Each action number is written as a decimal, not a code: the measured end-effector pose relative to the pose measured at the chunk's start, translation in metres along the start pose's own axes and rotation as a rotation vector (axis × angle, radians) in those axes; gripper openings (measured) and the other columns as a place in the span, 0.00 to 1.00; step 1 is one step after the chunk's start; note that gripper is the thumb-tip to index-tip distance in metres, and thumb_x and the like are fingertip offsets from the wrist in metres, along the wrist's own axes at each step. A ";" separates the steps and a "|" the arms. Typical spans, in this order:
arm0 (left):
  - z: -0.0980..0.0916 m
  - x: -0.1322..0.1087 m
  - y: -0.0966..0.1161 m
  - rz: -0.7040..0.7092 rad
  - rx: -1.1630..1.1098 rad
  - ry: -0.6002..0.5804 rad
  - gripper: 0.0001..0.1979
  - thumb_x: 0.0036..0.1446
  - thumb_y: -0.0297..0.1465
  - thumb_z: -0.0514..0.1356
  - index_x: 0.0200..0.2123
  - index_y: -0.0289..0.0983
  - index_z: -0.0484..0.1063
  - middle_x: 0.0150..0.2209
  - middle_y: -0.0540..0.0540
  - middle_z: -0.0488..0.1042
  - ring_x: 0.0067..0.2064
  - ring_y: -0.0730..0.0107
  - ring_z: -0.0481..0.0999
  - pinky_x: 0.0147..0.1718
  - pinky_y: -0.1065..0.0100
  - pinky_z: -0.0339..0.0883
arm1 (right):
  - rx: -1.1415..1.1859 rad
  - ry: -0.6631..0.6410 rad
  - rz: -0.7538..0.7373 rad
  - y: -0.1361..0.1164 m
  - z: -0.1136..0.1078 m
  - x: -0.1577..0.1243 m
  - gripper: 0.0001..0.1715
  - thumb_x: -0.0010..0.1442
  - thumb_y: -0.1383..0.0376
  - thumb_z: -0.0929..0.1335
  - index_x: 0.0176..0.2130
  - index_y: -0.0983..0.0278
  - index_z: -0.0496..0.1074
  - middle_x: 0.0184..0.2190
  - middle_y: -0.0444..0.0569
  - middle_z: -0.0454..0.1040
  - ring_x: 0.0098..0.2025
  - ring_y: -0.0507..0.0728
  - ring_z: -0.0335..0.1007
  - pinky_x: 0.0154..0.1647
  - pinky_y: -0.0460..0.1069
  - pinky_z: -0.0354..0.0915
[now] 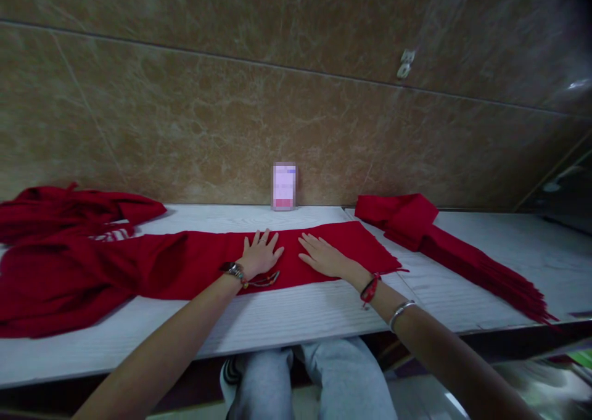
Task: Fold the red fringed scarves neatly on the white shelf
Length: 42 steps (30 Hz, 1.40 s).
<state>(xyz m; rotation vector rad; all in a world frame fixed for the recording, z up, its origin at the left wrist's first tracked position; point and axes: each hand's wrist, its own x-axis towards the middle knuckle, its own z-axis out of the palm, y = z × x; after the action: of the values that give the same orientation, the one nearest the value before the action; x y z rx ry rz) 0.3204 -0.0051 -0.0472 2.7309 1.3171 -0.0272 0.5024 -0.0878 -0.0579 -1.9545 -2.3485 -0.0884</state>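
Left hand (pixel 261 256) and right hand (pixel 325 258) press flat, fingers extended, on red scarf (pixel 185 264); tabletop strip (pixel 277 318) separates it from table's front edge; folded scarf (pixel 409 226) near right end.

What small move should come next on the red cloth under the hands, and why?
I would probably slide the left hand leftward along the red cloth to smooth it. Its middle lies fairly flat on the white table, but its left end looks bunched, and the right hand rests palm-down where it could hold the cloth steady.
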 end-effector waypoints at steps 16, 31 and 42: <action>0.002 -0.005 -0.131 -0.013 0.084 0.108 0.25 0.64 0.40 0.41 0.61 0.39 0.53 0.63 0.40 0.50 0.63 0.55 0.48 0.57 0.53 0.48 | 0.175 -0.015 -0.187 -0.074 0.003 0.063 0.34 0.64 0.55 0.54 0.61 0.75 0.53 0.63 0.61 0.49 0.64 0.62 0.41 0.62 0.58 0.43; -0.059 -0.041 -0.214 -0.349 0.217 0.201 0.24 0.57 0.37 0.48 0.55 0.35 0.62 0.55 0.39 0.65 0.56 0.56 0.64 0.53 0.60 0.56 | 0.233 -0.019 -0.155 -0.072 0.003 0.060 0.34 0.63 0.55 0.56 0.61 0.74 0.53 0.63 0.58 0.50 0.64 0.60 0.43 0.63 0.57 0.42; -0.074 -0.051 -0.259 -0.371 0.085 0.006 0.19 0.43 0.40 0.57 0.36 0.35 0.75 0.38 0.42 0.77 0.42 0.58 0.74 0.40 0.70 0.64 | 0.245 0.017 -0.180 -0.067 0.014 0.063 0.34 0.63 0.54 0.55 0.60 0.72 0.55 0.62 0.58 0.51 0.64 0.60 0.44 0.63 0.58 0.43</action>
<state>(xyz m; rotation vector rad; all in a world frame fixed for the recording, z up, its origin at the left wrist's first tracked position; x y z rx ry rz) 0.0842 0.1232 0.0062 2.5106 1.8429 -0.1075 0.4244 -0.0368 -0.0648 -1.6250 -2.3886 0.1628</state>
